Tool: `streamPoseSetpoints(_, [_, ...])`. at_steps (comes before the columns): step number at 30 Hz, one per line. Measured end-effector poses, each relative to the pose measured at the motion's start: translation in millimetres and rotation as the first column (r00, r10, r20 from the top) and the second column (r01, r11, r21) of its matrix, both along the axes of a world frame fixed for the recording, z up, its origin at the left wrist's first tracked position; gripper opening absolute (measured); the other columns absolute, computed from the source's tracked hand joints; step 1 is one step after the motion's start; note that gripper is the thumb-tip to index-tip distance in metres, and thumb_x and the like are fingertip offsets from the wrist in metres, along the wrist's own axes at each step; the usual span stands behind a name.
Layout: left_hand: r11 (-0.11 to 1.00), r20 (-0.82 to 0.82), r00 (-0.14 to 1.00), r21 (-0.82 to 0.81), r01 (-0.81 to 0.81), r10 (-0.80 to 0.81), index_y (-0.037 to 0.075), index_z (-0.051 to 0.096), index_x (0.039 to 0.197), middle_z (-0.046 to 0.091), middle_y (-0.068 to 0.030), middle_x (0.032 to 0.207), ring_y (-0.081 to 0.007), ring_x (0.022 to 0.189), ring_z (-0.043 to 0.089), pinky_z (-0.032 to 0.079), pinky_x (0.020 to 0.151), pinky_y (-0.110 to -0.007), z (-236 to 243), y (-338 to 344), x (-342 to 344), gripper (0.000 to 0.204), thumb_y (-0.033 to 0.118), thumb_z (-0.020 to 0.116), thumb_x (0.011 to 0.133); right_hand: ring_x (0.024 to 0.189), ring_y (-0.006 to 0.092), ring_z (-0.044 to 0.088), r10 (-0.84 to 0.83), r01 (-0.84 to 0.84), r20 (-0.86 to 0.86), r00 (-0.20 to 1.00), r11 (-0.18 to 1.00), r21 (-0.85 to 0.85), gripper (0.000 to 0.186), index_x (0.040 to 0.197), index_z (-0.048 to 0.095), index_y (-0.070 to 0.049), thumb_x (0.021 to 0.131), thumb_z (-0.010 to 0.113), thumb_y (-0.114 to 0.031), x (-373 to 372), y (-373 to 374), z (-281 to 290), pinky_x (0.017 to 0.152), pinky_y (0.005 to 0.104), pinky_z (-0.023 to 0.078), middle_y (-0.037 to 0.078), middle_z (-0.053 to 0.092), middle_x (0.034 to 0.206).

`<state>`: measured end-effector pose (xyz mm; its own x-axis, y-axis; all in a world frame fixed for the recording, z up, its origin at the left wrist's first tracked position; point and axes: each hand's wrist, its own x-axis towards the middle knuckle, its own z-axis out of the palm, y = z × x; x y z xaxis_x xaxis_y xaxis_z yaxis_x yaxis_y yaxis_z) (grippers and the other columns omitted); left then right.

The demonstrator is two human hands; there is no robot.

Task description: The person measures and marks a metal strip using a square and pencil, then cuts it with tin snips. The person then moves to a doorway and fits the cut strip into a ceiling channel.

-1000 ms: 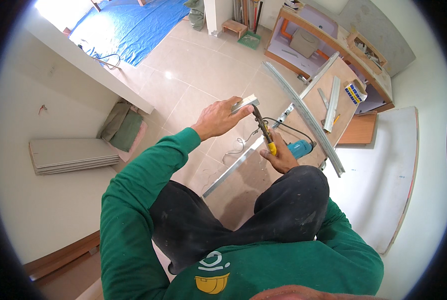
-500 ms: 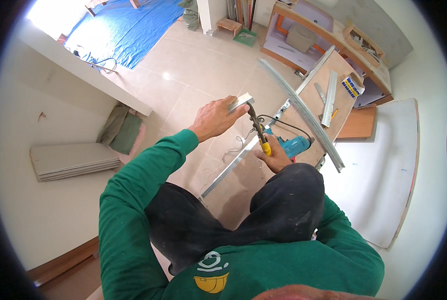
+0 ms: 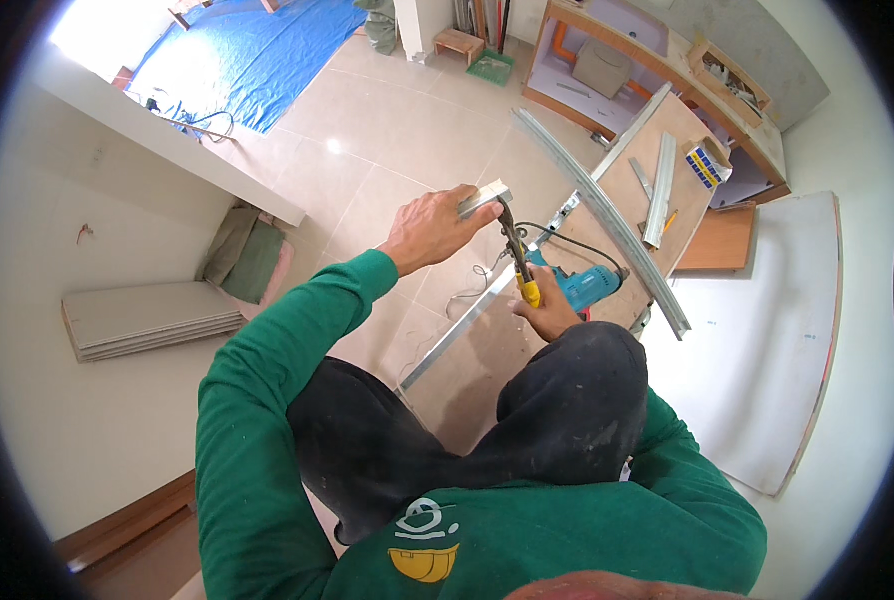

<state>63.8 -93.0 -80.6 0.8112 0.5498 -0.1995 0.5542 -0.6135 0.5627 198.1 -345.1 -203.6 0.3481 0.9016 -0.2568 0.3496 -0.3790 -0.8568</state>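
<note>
Head view, clock directions from picture centre: the left hand [image 3: 429, 235], toward 12 o'clock, pinches a short grey metal block-like piece with a pale end [image 3: 483, 199] between thumb and fingers. At 3 o'clock the right hand [image 3: 550, 312] is wrapped on the yellow handle of a dark metal plier-like tool [image 3: 519, 250], whose head points toward 12 and meets the piece's right end; whether the jaws are closed on it cannot be told. A teal power drill [image 3: 595, 289] lies just beyond the right hand, its black cable [image 3: 570, 238] looping near the tool. A long silver metal channel [image 3: 607, 222] slants across the light-brown flat board [image 3: 622, 188] at 2 o'clock. Assessment: contact appears to be only at the piece's end, so an off-line squeeze or twist could let the tool slide off. The left thumb is next to that contact and could be pinched or scraped by a slip. Sweeping the right hand outward might nudge the drill; a caught cable could drag it.
</note>
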Motion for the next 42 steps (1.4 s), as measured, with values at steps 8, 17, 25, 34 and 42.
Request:
streamPoseSetpoints(8, [0.998,-0.056,0.996,-0.034,0.061,-0.063,0.005,0.071,0.142,0.08,-0.026,0.109,-0.0433,0.107,0.077,0.059,0.093,-0.054,-0.3,0.8,7.4,0.083,0.077,0.052,0.105,0.12,0.0325,0.054,-0.089,0.089,-0.022,0.996,0.996,-0.013,0.064,0.141,0.055,-0.004,0.091,0.081,-0.034,-0.7,1.2,-22.5,0.111,0.0469,0.042,0.016,0.054,0.122])
streamPoseSetpoints(17, [0.996,0.007,0.996,0.007,0.094,-0.094,0.006,0.071,0.141,0.08,-0.025,0.108,-0.0426,0.109,0.078,0.059,0.092,-0.054,-12.3,9.6,8.6,0.09,0.084,0.054,0.1,0.098,0.0233,0.06,-0.078,0.104,-0.186,0.979,0.985,0.135,0.034,0.121,0.054,-0.006,0.096,0.07,-0.021,-5.0,0.4,-37.3,0.091,0.0417,0.05,0.01,0.058,0.103])
streamPoseSetpoints(25, [0.988,-0.062,0.989,-0.077,0.131,-0.136,0.002,0.069,0.142,0.08,-0.0236,0.105,-0.0404,0.104,0.078,0.06,0.09,-0.05,-18.2,13.8,3.7,0.095,0.081,0.073,0.09,0.085,0.0189,0.053,-0.095,0.116,-0.127,0.987,0.978,0.173,0.017,0.102,0.056,-0.005,0.098,0.069,-0.015,-11.2,3.6,-46.5,0.079,0.0384,0.046,0.006,0.053,0.091])
streamPoseSetpoints(34, [0.813,-0.209,0.944,-0.575,0.094,-0.257,-0.002,0.064,0.138,0.075,-0.0267,0.115,-0.0383,0.092,0.077,0.059,0.083,-0.049,-21.6,35.9,-8.9,0.068,0.047,0.079,0.093,0.065,0.0091,0.051,-0.171,0.194,-0.158,0.972,0.971,0.142,0.022,0.094,0.055,-0.011,0.097,0.076,-0.017,-13.7,-1.3,-42.1,0.06,0.0308,0.041,-0.003,0.051,0.076])
streamPoseSetpoints(42, [0.988,-0.213,0.965,-0.067,0.14,-0.151,0.005,0.066,0.136,0.078,-0.0288,0.11,-0.0507,0.103,0.075,0.058,0.093,-0.06,-64.7,40.4,-33.4,0.042,0.026,0.064,0.1,0.08,0.0194,0.057,-0.101,0.051,-0.17,0.98,0.959,-0.278,0.029,0.109,0.061,-0.006,0.094,0.078,-0.025,1.3,10.5,-0.5,0.075,0.0386,0.047,0.005,0.058,0.086])
